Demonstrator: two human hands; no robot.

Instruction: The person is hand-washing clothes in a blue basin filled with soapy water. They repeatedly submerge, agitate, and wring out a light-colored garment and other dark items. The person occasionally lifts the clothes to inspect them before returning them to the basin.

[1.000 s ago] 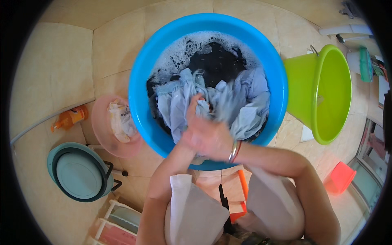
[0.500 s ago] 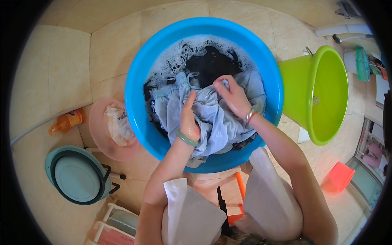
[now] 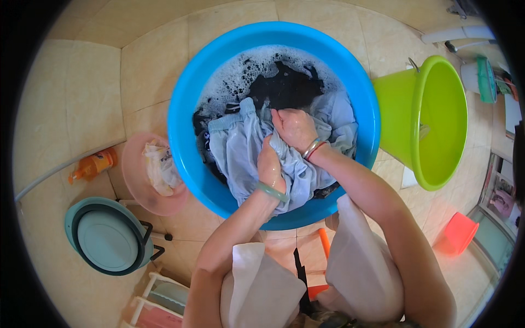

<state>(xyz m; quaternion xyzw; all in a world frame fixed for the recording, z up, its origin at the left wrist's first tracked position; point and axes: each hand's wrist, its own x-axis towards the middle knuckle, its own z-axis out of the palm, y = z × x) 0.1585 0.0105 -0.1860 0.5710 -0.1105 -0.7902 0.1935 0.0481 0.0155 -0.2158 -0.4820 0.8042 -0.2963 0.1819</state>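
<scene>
Pale blue garment (image 3: 235, 150) beneath left fingers (image 3: 267, 146) and right fingers (image 3: 280, 121), both tight around folds (dark cloth (image 3: 287, 87) beyond).

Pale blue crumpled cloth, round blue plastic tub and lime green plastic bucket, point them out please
Pale blue crumpled cloth (image 3: 296, 173): head view, on folds near its middle.
Round blue plastic tub (image 3: 273, 34): head view, on its far wall.
Lime green plastic bucket (image 3: 395, 117): head view, on its outer side wall.

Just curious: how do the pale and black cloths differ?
The pale cloth is light blue, the black cloth dark. Left hand and right hand hold the pale cloth; the black cloth lies beyond. The pale cloth is bunched, the black cloth flatter. Both lie in the blue tub.
</scene>
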